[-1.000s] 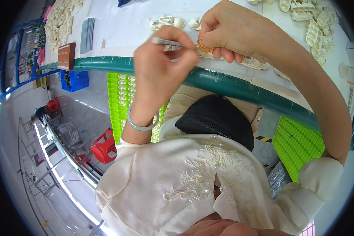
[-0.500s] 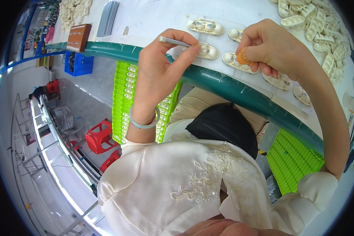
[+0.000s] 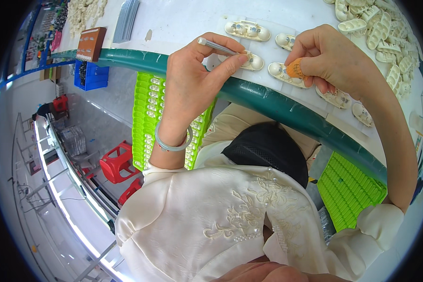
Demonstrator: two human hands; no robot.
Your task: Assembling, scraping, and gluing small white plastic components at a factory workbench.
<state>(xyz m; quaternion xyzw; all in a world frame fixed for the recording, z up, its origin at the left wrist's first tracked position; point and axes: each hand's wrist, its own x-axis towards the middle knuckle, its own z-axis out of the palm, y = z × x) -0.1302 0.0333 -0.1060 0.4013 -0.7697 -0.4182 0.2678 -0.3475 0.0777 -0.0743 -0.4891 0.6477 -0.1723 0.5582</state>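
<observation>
My left hand [image 3: 188, 80] is closed on a thin grey rod [image 3: 215, 45] with a pale end, pinched between thumb and fingers. Its far end lies by a cream oval plastic shell [image 3: 254, 62]. In my right hand [image 3: 331, 56] is a small orange piece [image 3: 295, 69] with dark marks, gripped between thumb and fingertips. That piece is over another cream shell [image 3: 278, 70], partly covering it; whether they touch I cannot tell. More shells with small round silvery parts lie around: an upper one [image 3: 247, 30], one by my right wrist [image 3: 333, 97] and one at the right [image 3: 362, 114].
Loose cream shells [image 3: 385, 37] are heaped at the far right. A brown block [image 3: 91, 43] and grey rods [image 3: 125, 21] lie at the left. The table has a green rounded edge [image 3: 268, 96]. Below are green trays [image 3: 145, 108], a blue bin [image 3: 91, 76] and red stools [image 3: 119, 163].
The rod's pale end has shifted slightly up and right with my left hand. My right hand has moved a little to the right with the orange piece, which shows more of its surface.
</observation>
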